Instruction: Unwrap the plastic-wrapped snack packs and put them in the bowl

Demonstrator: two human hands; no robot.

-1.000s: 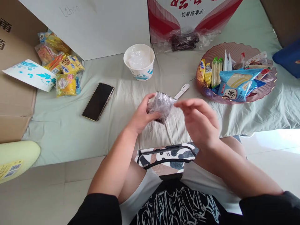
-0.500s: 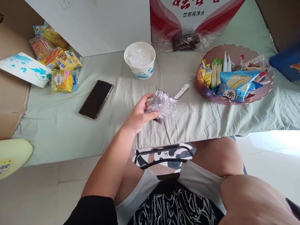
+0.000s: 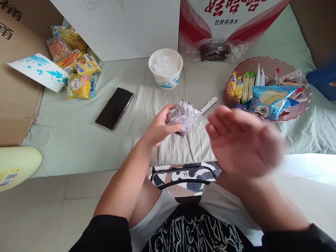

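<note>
left hand curled in a grip, right hand open, fingers spread, blurred

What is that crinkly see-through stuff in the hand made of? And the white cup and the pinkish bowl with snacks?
The crinkly clear wrap in the left hand looks like thin plastic film: glossy, creased, with something dark showing through. The white cup with blue print looks like matte paper, with clear plastic inside. The scalloped pinkish bowl seems to be translucent plastic or glass; its ribs shine, but the look leaves that open.
</note>
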